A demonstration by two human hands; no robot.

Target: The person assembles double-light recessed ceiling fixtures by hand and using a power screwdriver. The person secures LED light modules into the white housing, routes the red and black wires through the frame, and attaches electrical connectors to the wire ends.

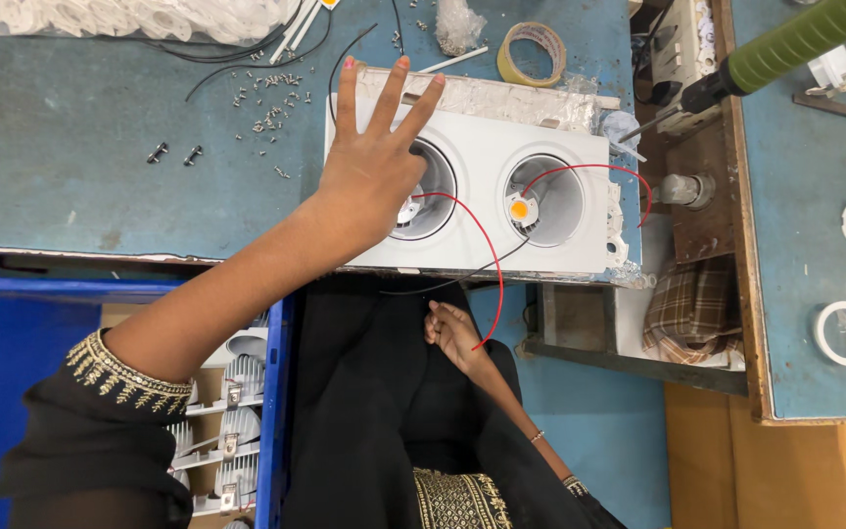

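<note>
Wearing black sleeves (100, 441) trimmed with gold beaded embroidery at the cuffs (124, 377), a thin bracelet (538, 436) circling the right wrist, pink polish showing on the left hand's nails (349, 63), black garment covering the lap.

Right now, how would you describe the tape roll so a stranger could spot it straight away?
Start at the white twin-hole light housing on the blue-green table. Just beyond its far edge, above the right hole, lies the tape roll. It is the only tan ring there; the other rings, far right, are white.
</note>
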